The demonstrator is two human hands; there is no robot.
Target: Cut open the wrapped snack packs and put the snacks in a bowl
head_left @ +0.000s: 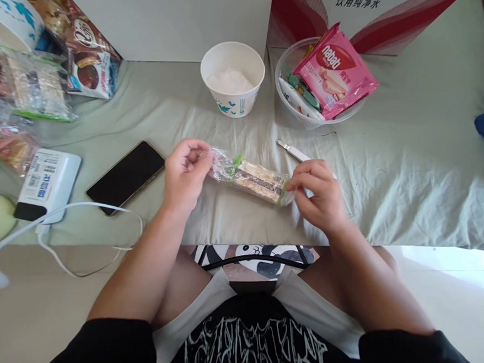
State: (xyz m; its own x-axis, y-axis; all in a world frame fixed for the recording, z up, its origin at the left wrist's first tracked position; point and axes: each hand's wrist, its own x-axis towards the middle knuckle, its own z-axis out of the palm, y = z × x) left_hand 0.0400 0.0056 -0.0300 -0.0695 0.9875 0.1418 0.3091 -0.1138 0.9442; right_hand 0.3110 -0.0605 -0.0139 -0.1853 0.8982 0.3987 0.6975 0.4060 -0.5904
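Holding wrapped bar (259, 181) | left grip (188, 169), right grip (318, 195) pinching opposite ends | slim tool (294, 151) partly hidden

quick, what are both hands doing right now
Left hand: closed, holding one end of the wrapped snack.
Right hand: closed, holding its other end.

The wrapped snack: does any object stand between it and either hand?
Nothing visible does: the left hand and right hand each pinch one end of the wrapped snack. The knife lies beyond, not between.
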